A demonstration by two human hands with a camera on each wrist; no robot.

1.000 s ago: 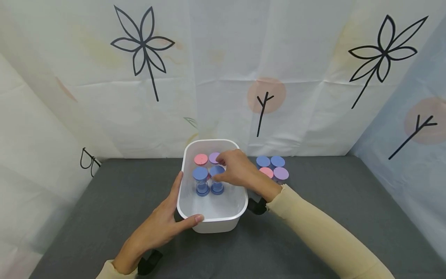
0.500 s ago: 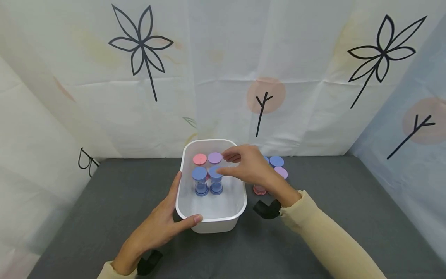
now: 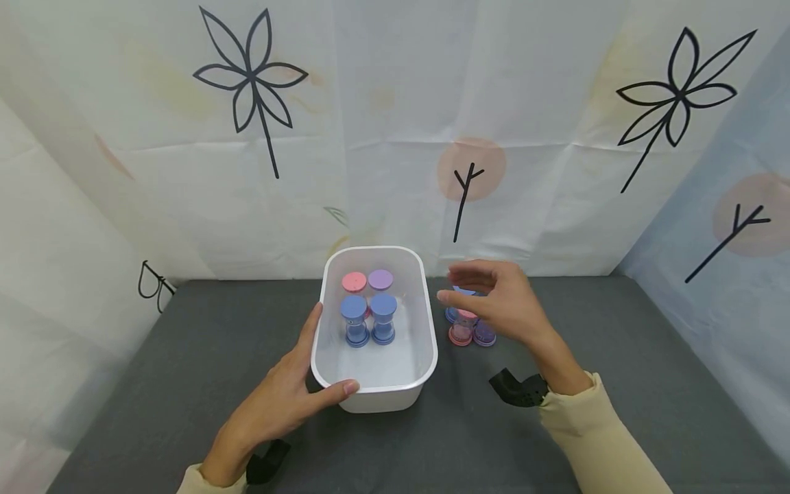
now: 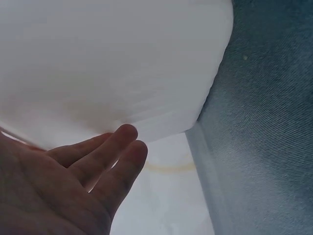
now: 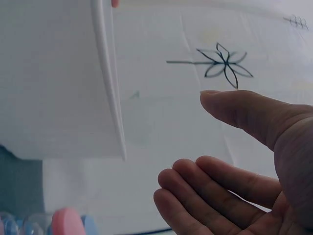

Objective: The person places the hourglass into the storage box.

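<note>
A white tub [image 3: 373,393] stands on the grey table with several small hourglass timers in it: two blue ones [image 3: 369,318] in front, a pink [image 3: 354,282] and a purple one [image 3: 380,279] behind. My left hand [image 3: 290,392] rests flat against the tub's near left corner [image 4: 146,73], thumb on the rim. My right hand [image 3: 494,302] hovers open and empty above a cluster of timers [image 3: 467,330] on the table right of the tub. In the right wrist view the fingers [image 5: 215,191] are loosely spread beside the tub wall [image 5: 58,83], with pink and blue timer caps [image 5: 66,220] below.
Grey cloth [image 3: 617,357] covers the table. White sheets with drawn flowers [image 3: 253,82] close it in at the back and both sides.
My right hand let go of a blue timer in the tub, drew out, and moved right over the timers on the table. The left hand stayed put.
</note>
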